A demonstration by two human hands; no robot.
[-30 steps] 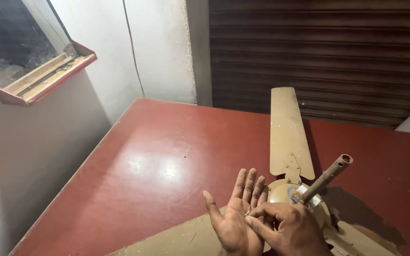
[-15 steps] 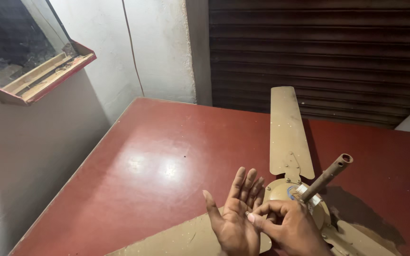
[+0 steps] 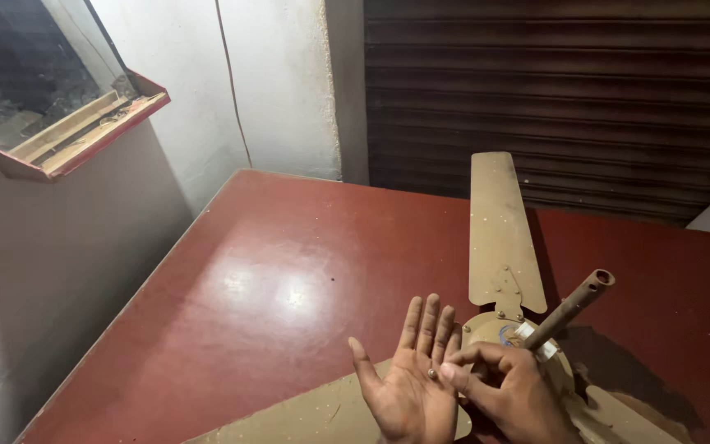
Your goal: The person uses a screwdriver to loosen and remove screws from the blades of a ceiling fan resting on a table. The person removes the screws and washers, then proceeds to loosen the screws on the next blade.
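Red table [image 3: 232,288] — small screw [image 3: 432,374] (left palm [image 3: 408,395])

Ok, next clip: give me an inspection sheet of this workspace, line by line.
Surface: red table, glossy, with glare.
Job's things: tan ceiling fan lying on the table, one blade pointing away, rusty downrod angled up; small screw-like part on the left palm.
Clutter: nothing seen.
Hands: left hand open, palm up; right hand with fingers at the small part.
Cables: thin wire running down the wall.
Surroundings: white wall, dark roller shutter, red-framed window ledge.
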